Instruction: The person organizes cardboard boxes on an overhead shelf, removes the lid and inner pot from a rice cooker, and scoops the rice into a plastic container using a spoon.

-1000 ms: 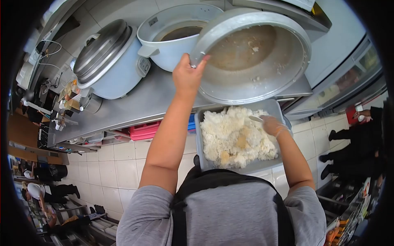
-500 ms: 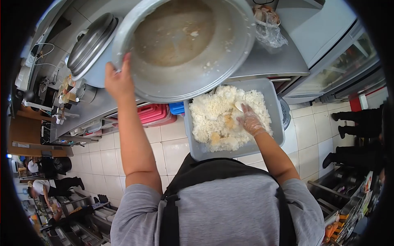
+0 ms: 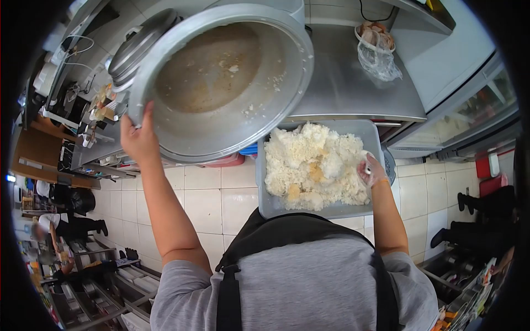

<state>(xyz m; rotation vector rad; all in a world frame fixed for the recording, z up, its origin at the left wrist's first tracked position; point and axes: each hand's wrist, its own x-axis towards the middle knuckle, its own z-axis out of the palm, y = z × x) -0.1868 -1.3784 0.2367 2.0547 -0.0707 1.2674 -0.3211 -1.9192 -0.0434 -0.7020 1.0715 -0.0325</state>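
Observation:
My left hand [image 3: 141, 137] grips the rim of a large metal pot [image 3: 281, 66], which is tilted toward me above the counter's edge. Bits of rice and a brownish film cling to the pot's inside. Below it to the right, a grey plastic tub [image 3: 263, 190] holds a big heap of white rice [image 3: 292, 163] with some yellowish-brown lumps. In a clear plastic glove, my right hand [image 3: 374, 169] is closed around a white rice paddle [image 3: 368, 171] at the tub's right side. Most of the paddle is hidden by my fingers.
A steel counter [image 3: 337, 83] runs along the front, bearing a bowl with a plastic bag [image 3: 380, 63] and, at left, a lidded pot [image 3: 141, 47]. A glass-door fridge [image 3: 458, 110] stands right. Several people are around, with racks behind me.
The pot has moved left and down in my left hand. My right hand has drawn the paddle from the middle of the rice to the tub's right side.

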